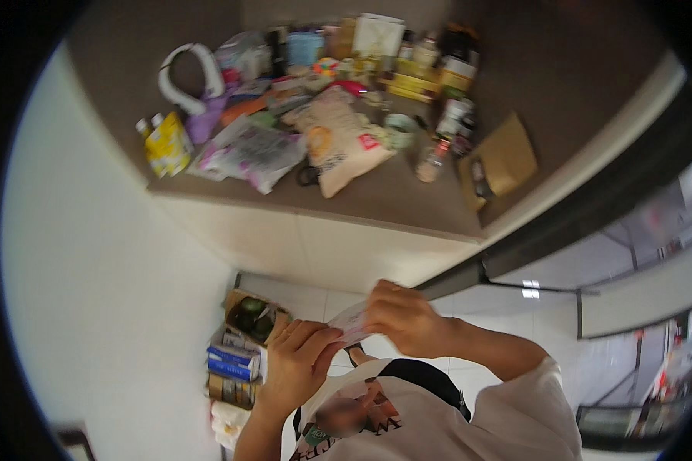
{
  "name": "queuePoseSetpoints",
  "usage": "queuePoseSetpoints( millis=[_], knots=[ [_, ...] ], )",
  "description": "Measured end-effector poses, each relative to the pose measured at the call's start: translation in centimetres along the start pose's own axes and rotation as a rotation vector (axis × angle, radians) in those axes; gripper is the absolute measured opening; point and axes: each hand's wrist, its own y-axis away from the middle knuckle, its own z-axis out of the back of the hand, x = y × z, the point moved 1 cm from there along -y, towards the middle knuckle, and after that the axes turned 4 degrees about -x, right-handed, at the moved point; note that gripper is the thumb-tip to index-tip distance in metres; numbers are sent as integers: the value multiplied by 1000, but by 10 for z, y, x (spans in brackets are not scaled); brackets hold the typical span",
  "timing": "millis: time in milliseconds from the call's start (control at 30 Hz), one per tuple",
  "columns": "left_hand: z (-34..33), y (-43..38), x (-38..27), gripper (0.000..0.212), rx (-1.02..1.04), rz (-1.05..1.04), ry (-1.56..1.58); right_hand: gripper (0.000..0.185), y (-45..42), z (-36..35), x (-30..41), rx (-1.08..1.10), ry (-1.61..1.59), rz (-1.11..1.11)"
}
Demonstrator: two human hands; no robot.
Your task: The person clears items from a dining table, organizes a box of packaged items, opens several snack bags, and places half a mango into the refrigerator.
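Note:
Before my torso, my left hand (297, 354) and my right hand (403, 320) hold a thin, pale packet (349, 320) with pinkish marks between them. My left fingers and thumb pinch its near left end, while my right fist is closed around the other end. Parts of the packet are hidden behind the fingers, and blur leaves its contents unclear. Past my hands, on the brown shelf (392, 213), lie a beige printed pouch (346, 144) and a clear bag with purple markings (254, 152).
The shelf also bears a white neck fan (193, 75), yellow spouted pouches (167, 147), a bottle (432, 161) and a kraft-paper bag (504, 158). Below, a cardboard box (236, 299) of dark green produce and blue boxes (230, 363) stand by the white wall (104, 276).

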Motion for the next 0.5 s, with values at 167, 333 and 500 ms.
queuePoseSetpoints(
  millis=[167, 333, 500],
  knots=[
    [-9, 5, -5, 12, -22, -34, -8, 15, 13, -9, 8, -86, -91, -67],
    [2, 10, -5, 12, 54, -22, 27, 13, 24, -20, 21, -144, -477, -415],
    [3, 13, -6, 12, 102, -14, 124, 10, 36, -23, 33, -77, -517, -573]
  ],
)
